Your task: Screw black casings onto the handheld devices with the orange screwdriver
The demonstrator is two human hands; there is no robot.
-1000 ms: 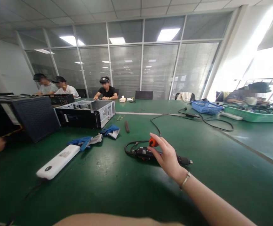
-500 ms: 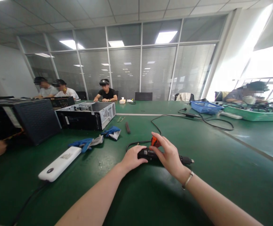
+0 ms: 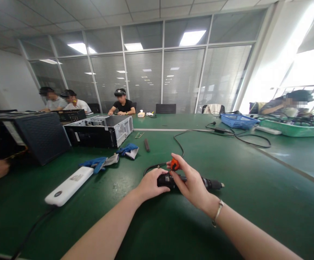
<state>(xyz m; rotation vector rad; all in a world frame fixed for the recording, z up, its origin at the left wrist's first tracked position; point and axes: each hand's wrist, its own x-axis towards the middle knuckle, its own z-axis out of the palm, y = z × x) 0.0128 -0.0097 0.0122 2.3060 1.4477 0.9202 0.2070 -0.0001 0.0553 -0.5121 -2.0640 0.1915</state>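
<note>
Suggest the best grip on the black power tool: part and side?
Likely the thick left end of the black power tool, wrapped over from the near side: it lies lengthwise left to right, narrowing rightward to a metal tip. The left hand grips there; the right hand screens the middle.

Harsh glare from right-hand window
</note>
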